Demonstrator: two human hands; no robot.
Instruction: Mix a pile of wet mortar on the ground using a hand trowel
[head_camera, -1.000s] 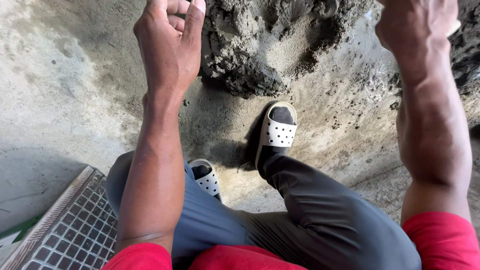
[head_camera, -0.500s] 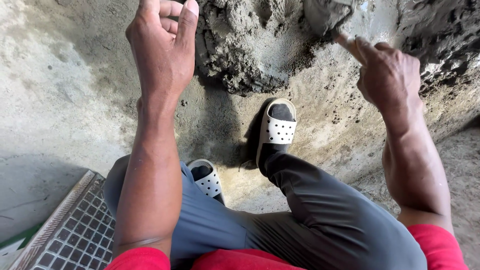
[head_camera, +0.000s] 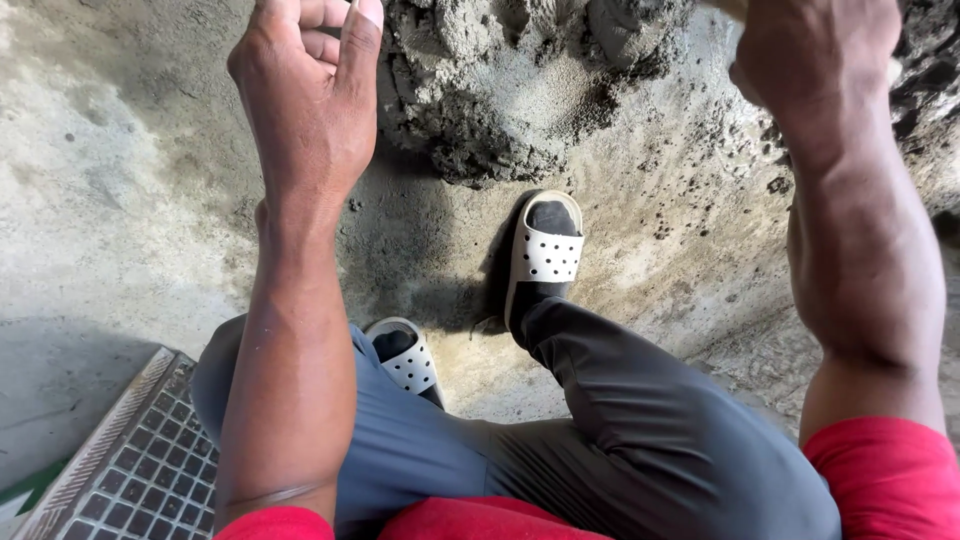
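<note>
Two hands up top: left hand (head_camera: 310, 90) loosely curled, empty; right hand (head_camera: 815, 60) fisted w/ grip contents unclear; wet mortar pile (head_camera: 500, 90) btwn them.

The person wears short red sleeves (head_camera: 885, 470), loose dark grey trousers (head_camera: 600, 430) and white perforated slide sandals (head_camera: 545, 250) over what look like dark socks. Both forearms are bare; a thin band or crease circles the left forearm (head_camera: 275, 495).
</note>
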